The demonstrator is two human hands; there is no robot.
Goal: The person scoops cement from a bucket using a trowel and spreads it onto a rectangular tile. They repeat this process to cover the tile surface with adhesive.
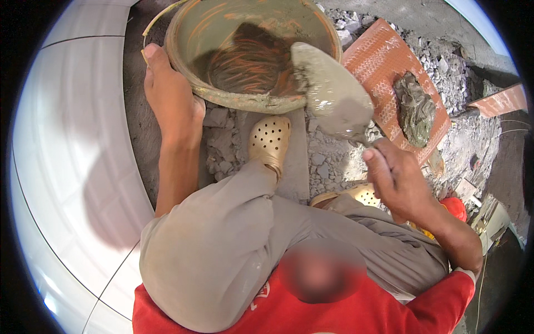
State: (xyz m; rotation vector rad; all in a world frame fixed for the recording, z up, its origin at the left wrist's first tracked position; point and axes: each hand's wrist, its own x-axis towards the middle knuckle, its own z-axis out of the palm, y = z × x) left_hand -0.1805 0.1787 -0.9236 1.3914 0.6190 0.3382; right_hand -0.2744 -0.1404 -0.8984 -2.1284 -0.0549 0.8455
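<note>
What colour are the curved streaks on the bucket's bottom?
Orange; the streaks show through grey residue inside the bucket. Best seen in the head view.

The left forearm (181,175) reaches out straight, the left hand (169,94) at the left side of the bucket (250,102), thumb pointing away from the body, its other fingers hidden from me. On the bucket's near right, the right hand (397,177) is curled into a closed grip, forearm (445,222) slanting inward from a bent elbow.

A red shirt (378,312), its right sleeve (448,295) pale-edged, goes with loose grey trousers (206,250) and perforated cream clogs (268,142).
</note>
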